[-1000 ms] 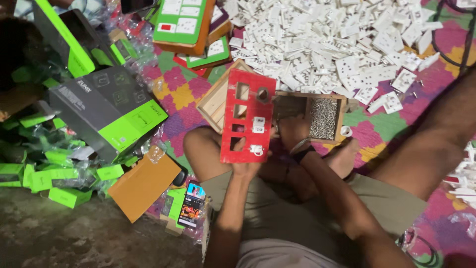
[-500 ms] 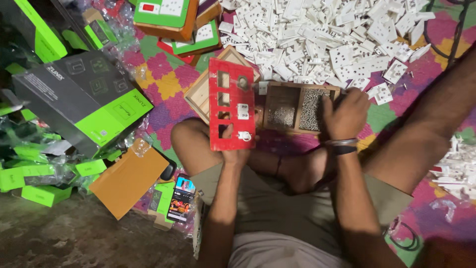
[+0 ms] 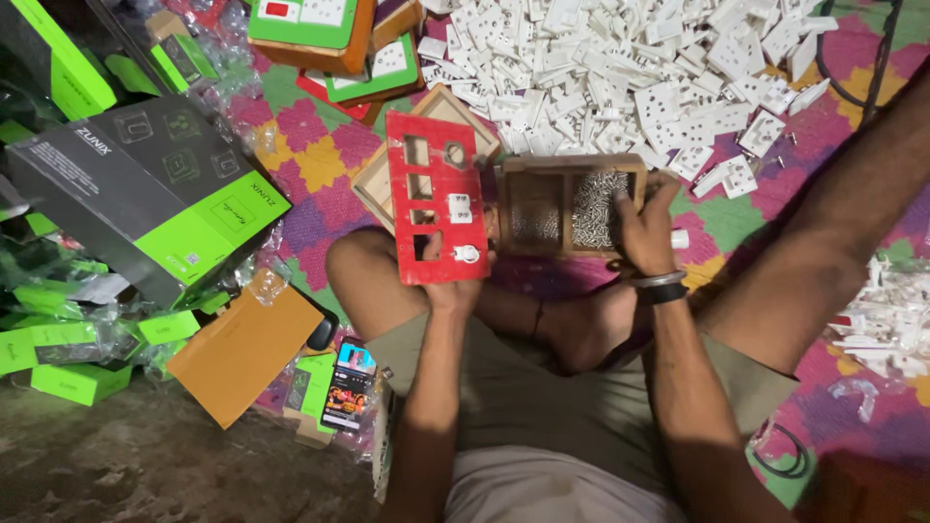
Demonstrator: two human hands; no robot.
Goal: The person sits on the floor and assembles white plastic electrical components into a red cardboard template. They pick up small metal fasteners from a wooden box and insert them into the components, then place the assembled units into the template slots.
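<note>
Red plastic plate (image 3: 436,199) with cut-out windows stands upright in the left hand (image 3: 455,286), fingers closed on its lower edge; it has barely shifted over the last second. The right hand (image 3: 647,228), half a second ago lying over the wooden tray (image 3: 567,205) just right of the plate, now has its grip curled round the tray's right end. Beyond the tray lies a heap of white sockets (image 3: 620,68); left of the plate, a black-and-green box (image 3: 155,194) and a phone (image 3: 346,385) near the knee.

Upright red cut-out panel (image 3: 436,199), two white fittings mounted, just beside a two-compartment wooden screw box (image 3: 567,205).
</note>
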